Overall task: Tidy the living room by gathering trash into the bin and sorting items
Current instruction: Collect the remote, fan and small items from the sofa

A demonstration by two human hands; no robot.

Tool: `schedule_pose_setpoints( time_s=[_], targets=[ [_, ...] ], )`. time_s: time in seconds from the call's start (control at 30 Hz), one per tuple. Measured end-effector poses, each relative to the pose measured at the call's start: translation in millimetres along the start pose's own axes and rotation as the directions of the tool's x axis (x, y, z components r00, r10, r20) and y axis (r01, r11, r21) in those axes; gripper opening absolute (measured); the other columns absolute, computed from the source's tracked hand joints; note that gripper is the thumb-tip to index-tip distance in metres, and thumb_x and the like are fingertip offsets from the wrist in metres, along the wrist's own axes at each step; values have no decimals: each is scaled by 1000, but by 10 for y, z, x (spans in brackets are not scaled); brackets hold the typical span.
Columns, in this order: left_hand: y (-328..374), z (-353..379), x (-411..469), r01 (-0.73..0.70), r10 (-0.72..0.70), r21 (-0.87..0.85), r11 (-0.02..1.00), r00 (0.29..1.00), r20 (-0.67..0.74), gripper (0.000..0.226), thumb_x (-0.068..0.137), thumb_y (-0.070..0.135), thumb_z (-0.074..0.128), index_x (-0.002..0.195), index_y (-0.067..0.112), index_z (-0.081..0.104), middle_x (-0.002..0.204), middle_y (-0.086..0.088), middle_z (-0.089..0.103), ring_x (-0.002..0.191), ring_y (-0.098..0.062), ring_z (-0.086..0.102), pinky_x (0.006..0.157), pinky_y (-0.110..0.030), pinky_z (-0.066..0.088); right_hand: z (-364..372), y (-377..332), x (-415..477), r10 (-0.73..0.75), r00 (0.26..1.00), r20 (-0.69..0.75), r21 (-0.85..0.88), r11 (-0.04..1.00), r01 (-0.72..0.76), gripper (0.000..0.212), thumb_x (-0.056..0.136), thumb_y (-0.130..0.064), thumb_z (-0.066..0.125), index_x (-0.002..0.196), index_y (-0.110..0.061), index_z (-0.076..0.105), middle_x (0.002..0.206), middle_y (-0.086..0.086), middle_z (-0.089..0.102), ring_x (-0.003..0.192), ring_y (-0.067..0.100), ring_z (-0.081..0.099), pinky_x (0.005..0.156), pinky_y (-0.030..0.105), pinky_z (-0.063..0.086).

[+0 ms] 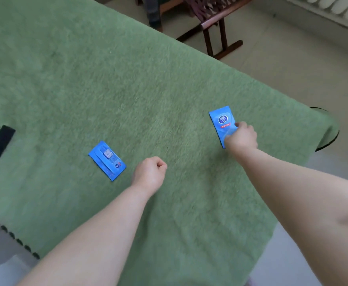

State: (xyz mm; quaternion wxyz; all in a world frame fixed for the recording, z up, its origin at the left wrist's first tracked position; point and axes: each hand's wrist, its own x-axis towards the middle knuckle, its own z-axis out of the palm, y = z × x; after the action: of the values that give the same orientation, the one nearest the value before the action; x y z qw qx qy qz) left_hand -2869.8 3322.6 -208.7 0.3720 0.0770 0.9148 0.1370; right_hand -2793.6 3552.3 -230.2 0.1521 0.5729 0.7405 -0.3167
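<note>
Blue plastic tissue packet [220,120] near the green fleece-covered counter's [148,83] right edge looks light, soft, slick; right hand's [242,138] fingers [241,125] pinch its near end, left hand [150,172] fisted, empty.

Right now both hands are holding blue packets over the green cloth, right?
No. The head view shows only the right hand holding a blue packet; the left hand is an empty fist beside the other packet, which lies on the green cloth.

light: soft, even daylight | shadows: faint | blur: slight motion smear | edges: wide-angle bending
</note>
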Motion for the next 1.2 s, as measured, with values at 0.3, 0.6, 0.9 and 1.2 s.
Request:
schedule_pose_setpoints(
  time_s=[0.3, 0.6, 0.9, 1.2],
  targets=[
    [-63, 165, 88, -6, 3, -49, 999, 998, -56, 22, 89, 25, 58, 67, 30, 55, 84, 3, 72, 87, -23, 66, 81, -34, 53, 227, 116, 72, 8, 998, -66, -56, 998, -12, 58, 83, -15, 67, 132, -11, 37, 134, 13, 44, 127, 33, 41, 100, 42, 38],
    [-95, 115, -30, 27, -35, -110, 994, 997, -72, 14, 89, 22, 57, 77, 27, 61, 89, -1, 72, 90, -26, 65, 79, -33, 53, 295, -99, -341, -119, 993, -20, 20, 993, 120, 29, 99, -27, 43, 114, -3, 51, 121, 18, 56, 113, 36, 52, 86, 39, 41],
    [-621, -347, 66, 394, -441, -222, 892, 866, -235, 21, 93, 24, 52, 108, 23, 66, 117, -3, 66, 108, -29, 61, 81, -29, 45, 840, -549, -930, -354, 917, 185, 58, 935, 350, 12, 91, -23, 55, 94, -11, 55, 102, 10, 64, 97, 32, 57, 70, 30, 36],
    [-1054, -393, 386, 538, -672, -432, 723, 692, -263, 48, 81, 38, 71, 115, 8, 55, 119, -12, 64, 106, -33, 62, 83, -38, 49, 1231, -473, -1103, -344, 926, 157, -320, 869, 377, 33, 90, -32, 55, 118, -15, 54, 126, 10, 49, 121, 31, 38, 94, 41, 34]
  ],
)
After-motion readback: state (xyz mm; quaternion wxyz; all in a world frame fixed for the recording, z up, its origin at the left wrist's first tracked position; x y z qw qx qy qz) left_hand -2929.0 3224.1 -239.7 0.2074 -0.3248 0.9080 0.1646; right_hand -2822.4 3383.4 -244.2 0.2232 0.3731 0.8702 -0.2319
